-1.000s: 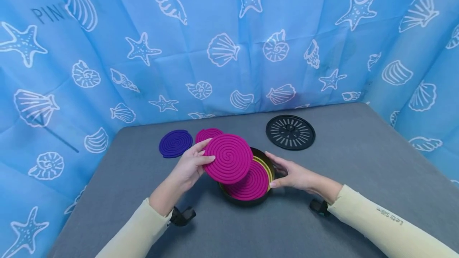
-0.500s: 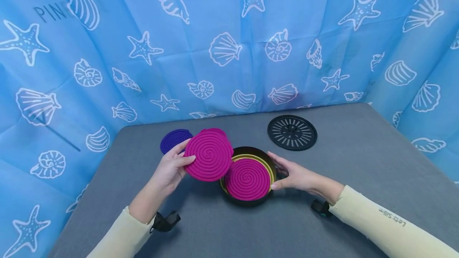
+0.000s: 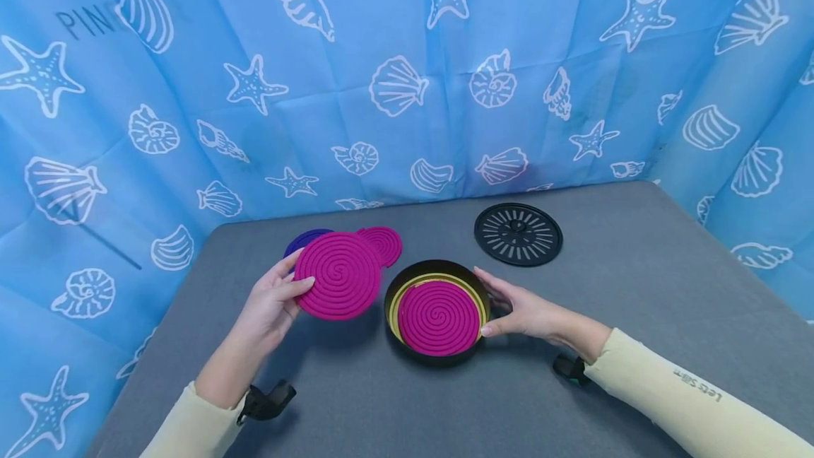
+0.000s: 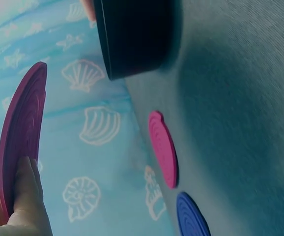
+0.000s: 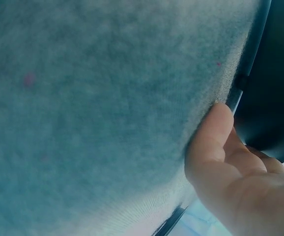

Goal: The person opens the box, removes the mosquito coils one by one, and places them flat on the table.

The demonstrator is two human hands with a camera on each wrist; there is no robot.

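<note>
A magenta spiral coaster is pinched at its left edge by my left hand, thumb on top, raised above the table. The left wrist view shows this coaster nearly edge-on. To its right stands a round black container with a yellow inner wall. Another magenta spiral coaster lies flat inside it. My right hand grips the container's right side, thumb toward the front and fingers behind. In the right wrist view, the thumb of this hand lies along the dark outer wall.
Behind the held coaster, a smaller pink spiral coaster lies on the grey table. Beside it a blue spiral coaster is partly covered in the head view. A black slotted disc lies back right. A blue shell-print curtain hangs behind.
My left hand has carried the magenta coaster leftward from over the container, uncovering the coaster inside and the pink one behind. The right hand stays at the container's side.
</note>
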